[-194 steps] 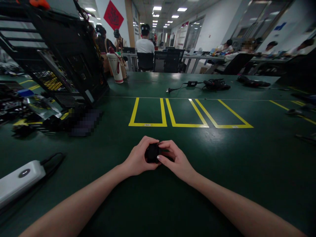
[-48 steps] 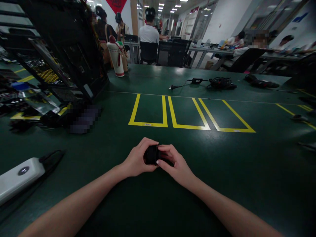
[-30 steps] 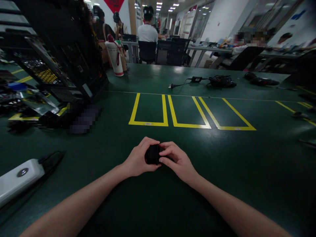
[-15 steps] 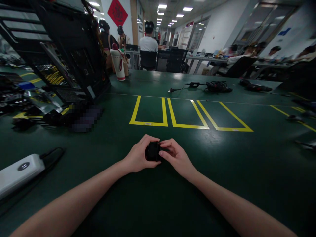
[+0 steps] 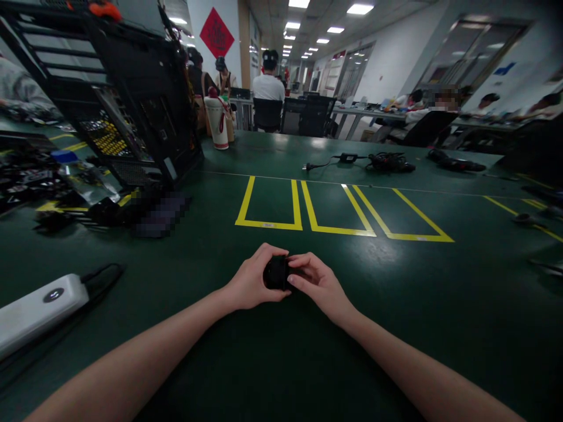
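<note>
Between my two hands, low over the green table (image 5: 334,351), is a small, dark, blocky black object (image 5: 275,274); its exact kind cannot be made out. My left hand (image 5: 251,278) wraps round it from the left, thumb along the near side and fingers over the far side. From the right, the thumb and fingertips of my right hand (image 5: 319,285) press at its right edge. The fingers hide part of the object, and dark shading blurs its outline against the table.
Yellow tape outlines (image 5: 281,226) mark the table beyond my hands. A corded adapter (image 5: 349,158) lies farther back. At left are a white power strip (image 5: 44,310), a plastic bottle (image 5: 90,179) and an open computer case (image 5: 145,111); a paper cup (image 5: 217,123) stands behind.
The whole view has shifted slightly, so the scene sits a little lower and to the right. Both hands keep their hold on the black object, with hardly any change in finger position.
</note>
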Available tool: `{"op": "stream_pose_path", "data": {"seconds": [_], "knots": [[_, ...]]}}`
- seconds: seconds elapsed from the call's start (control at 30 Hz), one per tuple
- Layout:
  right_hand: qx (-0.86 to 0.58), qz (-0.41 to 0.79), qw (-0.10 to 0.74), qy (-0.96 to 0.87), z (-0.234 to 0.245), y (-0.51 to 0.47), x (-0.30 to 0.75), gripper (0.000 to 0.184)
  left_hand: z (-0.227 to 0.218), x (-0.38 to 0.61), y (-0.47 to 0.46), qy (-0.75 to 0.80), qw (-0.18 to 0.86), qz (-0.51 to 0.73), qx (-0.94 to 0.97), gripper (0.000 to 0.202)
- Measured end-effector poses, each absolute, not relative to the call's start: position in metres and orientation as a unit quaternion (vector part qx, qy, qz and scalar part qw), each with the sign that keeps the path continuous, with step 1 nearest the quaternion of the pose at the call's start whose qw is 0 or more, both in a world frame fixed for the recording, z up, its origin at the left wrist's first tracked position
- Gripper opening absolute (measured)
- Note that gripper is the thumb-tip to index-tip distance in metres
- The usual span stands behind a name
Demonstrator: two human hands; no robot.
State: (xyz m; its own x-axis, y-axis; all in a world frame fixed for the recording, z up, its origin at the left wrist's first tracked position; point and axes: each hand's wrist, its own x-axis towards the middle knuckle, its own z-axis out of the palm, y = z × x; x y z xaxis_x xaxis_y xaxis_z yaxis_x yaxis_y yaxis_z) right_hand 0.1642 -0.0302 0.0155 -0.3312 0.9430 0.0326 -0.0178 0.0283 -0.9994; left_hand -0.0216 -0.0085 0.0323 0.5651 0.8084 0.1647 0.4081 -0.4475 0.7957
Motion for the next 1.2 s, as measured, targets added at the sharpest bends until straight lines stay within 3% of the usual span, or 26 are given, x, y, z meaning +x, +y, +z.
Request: {"op": "stream_pose_path", "data": {"seconds": [0.13, 0.47, 0.77, 0.93, 1.1, 1.2], "knots": [[-0.425, 0.560, 0.397, -0.590, 0.0175, -0.0293, 0.1641, 0.028, 0.0286, -0.0217, -0.0075, 0.382, 0.368, 0.281, 0.800, 0.055], [-0.398, 0.541, 0.427, -0.606, 0.0142, -0.0298, 0.1635, 0.018, 0.0348, -0.0224, -0.0090, 0.370, 0.368, 0.266, 0.811, 0.053], [-0.391, 0.555, 0.391, -0.622, 0.0166, -0.0291, 0.1650, 0.027, 0.0318, -0.0222, -0.0078, 0.375, 0.361, 0.268, 0.811, 0.055], [-0.393, 0.502, 0.424, -0.643, 0.0136, -0.0302, 0.1649, 0.009, 0.0324, -0.0216, -0.0078, 0.371, 0.360, 0.267, 0.813, 0.055], [-0.431, 0.489, 0.401, -0.643, 0.0173, -0.0323, 0.1634, 0.029, 0.0336, -0.0222, -0.0085, 0.367, 0.369, 0.267, 0.811, 0.053], [-0.435, 0.495, 0.375, -0.652, 0.0193, -0.0329, 0.1634, 0.029, 0.0322, -0.0217, -0.0085, 0.371, 0.369, 0.266, 0.810, 0.054]]}}
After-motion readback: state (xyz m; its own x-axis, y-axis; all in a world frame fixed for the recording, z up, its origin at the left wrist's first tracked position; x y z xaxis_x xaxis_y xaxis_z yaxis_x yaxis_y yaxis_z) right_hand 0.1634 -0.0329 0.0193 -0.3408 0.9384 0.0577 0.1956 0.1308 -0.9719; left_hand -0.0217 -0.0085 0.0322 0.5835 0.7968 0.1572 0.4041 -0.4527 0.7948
